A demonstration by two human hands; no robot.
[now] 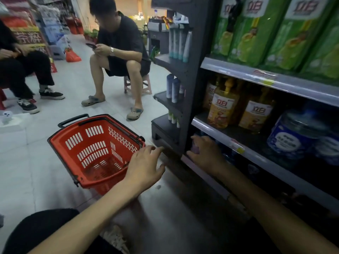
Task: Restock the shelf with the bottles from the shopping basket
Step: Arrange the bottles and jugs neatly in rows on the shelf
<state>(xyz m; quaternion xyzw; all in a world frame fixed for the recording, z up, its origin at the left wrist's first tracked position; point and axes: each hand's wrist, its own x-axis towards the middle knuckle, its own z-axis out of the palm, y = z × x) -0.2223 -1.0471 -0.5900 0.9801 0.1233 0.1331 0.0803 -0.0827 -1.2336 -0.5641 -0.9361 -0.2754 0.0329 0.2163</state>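
The right grip (pixel 205 156) is reached into the dim bottom shelf (pixel 201 173), thumb and forefinger on either side of a purplish bottle (pixel 194 147) and pinching it by the look of it, though the shadow hides the other fingers. The bottle sits just inside the shelf's front corner, beside dark blue goods too murky to name. The left grip (pixel 145 165) hovers with fingers spread and holding nothing, above the near right corner of the red shopping basket (pixel 73 153), which stands on the floor (pixel 36 171) just left of the shelving. No bottle shows in the basket; its slotted bottom is bare.

This looks like the placing step, probably for the last bottle. The next move calls for sliding it back into the row, upright, then letting go without knocking its neighbours. One tier up stand yellow detergent bottles (pixel 221 109).
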